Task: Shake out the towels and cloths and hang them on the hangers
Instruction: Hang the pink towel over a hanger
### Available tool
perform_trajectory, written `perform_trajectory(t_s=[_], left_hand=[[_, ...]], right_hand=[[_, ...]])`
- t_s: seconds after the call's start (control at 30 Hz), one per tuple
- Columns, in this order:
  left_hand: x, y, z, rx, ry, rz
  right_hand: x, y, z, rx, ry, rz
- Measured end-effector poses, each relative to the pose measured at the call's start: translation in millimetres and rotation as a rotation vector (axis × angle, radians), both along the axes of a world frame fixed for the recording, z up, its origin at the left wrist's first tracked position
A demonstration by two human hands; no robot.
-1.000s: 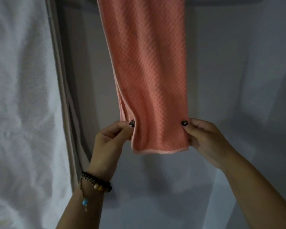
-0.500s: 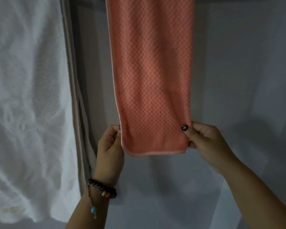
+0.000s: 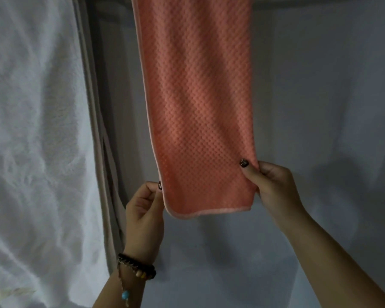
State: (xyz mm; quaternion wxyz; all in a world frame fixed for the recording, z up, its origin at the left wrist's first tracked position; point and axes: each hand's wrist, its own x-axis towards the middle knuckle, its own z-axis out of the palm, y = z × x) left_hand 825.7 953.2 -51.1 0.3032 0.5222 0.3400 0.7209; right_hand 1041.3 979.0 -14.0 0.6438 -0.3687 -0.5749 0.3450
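A salmon-pink waffle-textured towel (image 3: 198,103) hangs straight down from above the top of the view; what it hangs on is out of sight. My left hand (image 3: 145,210) pinches its lower left edge just above the bottom corner. My right hand (image 3: 269,185) pinches the lower right edge, thumb on the front of the cloth. The bottom hem hangs between my two hands.
A large white fluffy towel (image 3: 33,141) hangs at the left and fills that side. Beside it a beige cloth edge (image 3: 102,165) runs down. A plain grey wall (image 3: 325,107) stands behind everything.
The left edge of the pink towel, folded inward a second ago, now lies flat and spread. My left hand has slid to the outer edge; my right hand keeps its hold.
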Motion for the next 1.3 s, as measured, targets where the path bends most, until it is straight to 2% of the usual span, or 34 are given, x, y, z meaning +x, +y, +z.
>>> perform_trajectory(t_s=[0.2, 0.3, 0.4, 0.57, 0.73, 0.83, 1.0, 1.13, 1.23, 1.3], left_hand=[[8.4, -10.2, -3.9, 0.021, -0.074, 0.075], [8.3, -11.2, -11.5, 0.032, -0.104, -0.003], [6.5, -12.3, -18.0, 0.027, -0.238, -0.050], [9.6, -21.4, -7.8, 0.039, -0.106, 0.029], [19.7, -18.7, -0.9, 0.013, -0.054, 0.042], [27.0, -14.6, -5.6, -0.010, -0.093, 0.047], [38.2, -11.5, -7.7, -0.003, -0.119, 0.013], [36.3, -12.7, -36.2, -0.067, -0.016, 0.098], [27.2, -24.6, -74.3, -0.179, 0.173, 0.186], [18.6, -37.8, -99.2, -0.273, 0.339, 0.246]], right_hand=[[4.1, -2.1, -1.9, -0.010, 0.046, 0.043], [4.8, -3.7, -6.4, -0.003, -0.016, 0.064], [5.8, -4.2, -9.6, -0.006, -0.033, 0.071], [4.4, -2.0, -8.6, -0.012, -0.117, 0.007], [1.3, -1.0, -19.6, 0.050, -0.131, -0.064], [0.8, -1.9, -25.7, 0.084, -0.067, -0.075], [-2.3, -2.1, -36.8, 0.028, 0.132, 0.064], [-1.3, -1.1, -71.6, -0.032, 0.127, 0.140], [1.0, 0.2, -114.8, -0.108, -0.020, 0.249], [-1.0, 0.0, -142.0, -0.185, -0.183, 0.341]])
